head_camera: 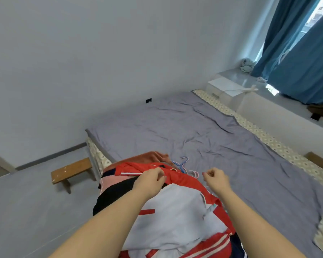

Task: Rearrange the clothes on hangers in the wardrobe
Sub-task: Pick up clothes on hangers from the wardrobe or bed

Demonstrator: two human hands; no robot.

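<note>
Red clothes (184, 181) under left hand (151, 178), hangers (183, 164) seemingly beside right hand (216, 179)

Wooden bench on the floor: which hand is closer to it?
Left. The left hand is over the red garment, on the side toward the wooden bench. The right hand is farther off, past the garment's other side.

No writing, label, brand or number can be read anywhere in this view. The clothes (175, 211) piled on the bed (194, 127) show only plain colours and red-and-white stripes.
</note>
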